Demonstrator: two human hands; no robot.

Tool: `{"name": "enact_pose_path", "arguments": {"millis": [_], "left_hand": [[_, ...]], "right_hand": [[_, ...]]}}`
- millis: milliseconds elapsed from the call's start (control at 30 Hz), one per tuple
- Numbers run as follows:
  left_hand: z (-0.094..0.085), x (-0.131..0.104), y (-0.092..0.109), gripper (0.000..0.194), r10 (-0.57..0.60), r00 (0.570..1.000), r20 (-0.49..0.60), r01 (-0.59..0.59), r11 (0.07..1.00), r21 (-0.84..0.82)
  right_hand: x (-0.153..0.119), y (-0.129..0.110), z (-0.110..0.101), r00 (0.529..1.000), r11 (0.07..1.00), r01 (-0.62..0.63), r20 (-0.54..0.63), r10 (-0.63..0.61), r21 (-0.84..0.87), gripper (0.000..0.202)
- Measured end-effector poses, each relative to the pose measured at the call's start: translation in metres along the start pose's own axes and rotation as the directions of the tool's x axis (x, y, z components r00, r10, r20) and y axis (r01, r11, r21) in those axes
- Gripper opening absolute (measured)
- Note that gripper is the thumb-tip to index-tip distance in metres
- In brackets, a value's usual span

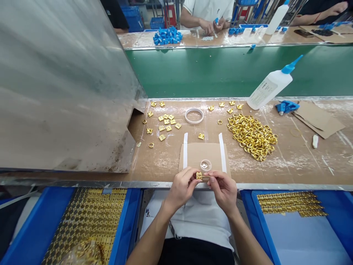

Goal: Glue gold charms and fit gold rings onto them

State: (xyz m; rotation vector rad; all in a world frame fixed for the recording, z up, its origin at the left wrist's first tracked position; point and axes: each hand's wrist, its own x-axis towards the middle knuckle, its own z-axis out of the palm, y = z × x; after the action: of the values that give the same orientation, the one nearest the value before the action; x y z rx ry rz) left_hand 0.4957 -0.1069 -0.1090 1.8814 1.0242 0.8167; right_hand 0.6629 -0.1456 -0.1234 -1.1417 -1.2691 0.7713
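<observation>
My left hand (184,185) pinches a small gold square piece (199,175) between thumb and fingers, near the table's front edge. My right hand (223,187) has its thumb and fingers closed on a thin tool (205,177) whose left end meets the gold piece. Just beyond my hands, a small clear round dish (205,165) sits on a cardboard pad (203,151) held by two white tape strips. A single gold square piece (201,136) lies behind the pad. To the right is a heap of gold rings (252,136).
Gold pieces (168,128) lie scattered left of a white tape roll (194,116). A tilted white bottle (270,88) stands back right. Blue trays (135,209) (259,217) flank me below; a metal housing (68,92) rises left. A person (208,14) works opposite.
</observation>
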Motion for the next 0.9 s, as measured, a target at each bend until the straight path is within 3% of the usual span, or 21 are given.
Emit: {"name": "enact_pose_path", "arguments": {"millis": [900], "left_hand": [[0.0003,0.0,0.0008,0.014,-0.012,1.0,0.0,0.012,1.0,0.016]], "right_hand": [[0.0,0.0017,-0.0008,1.0,1.0,0.016,0.001,-0.016,-0.009,0.011]]}}
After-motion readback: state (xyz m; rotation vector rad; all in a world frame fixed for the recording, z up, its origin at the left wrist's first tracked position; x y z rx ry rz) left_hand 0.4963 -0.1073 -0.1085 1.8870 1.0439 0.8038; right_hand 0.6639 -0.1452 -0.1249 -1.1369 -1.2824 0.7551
